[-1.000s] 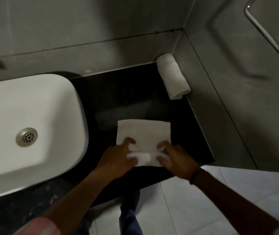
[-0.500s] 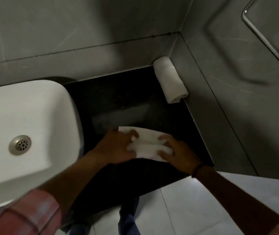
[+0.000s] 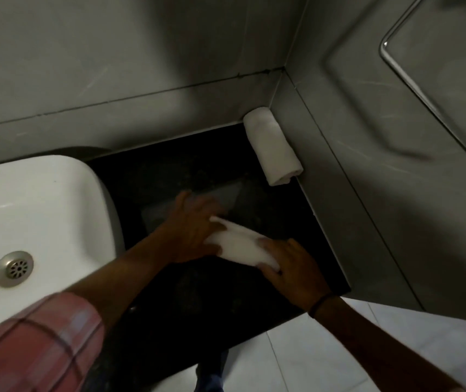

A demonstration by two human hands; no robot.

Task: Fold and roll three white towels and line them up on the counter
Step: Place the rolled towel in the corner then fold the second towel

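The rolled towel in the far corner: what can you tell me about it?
The rolled towel is white, soft-looking cloth wound into a tight tube, with its layered end facing the viewer. It lies flat on the black counter, along the right wall. Its far end is tucked into the corner by the back wall. Nothing else touches it.

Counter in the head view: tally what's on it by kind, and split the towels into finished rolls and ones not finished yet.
Finished rolled towel: 1
Towel being rolled: 1
Sink: 1
Total: 3
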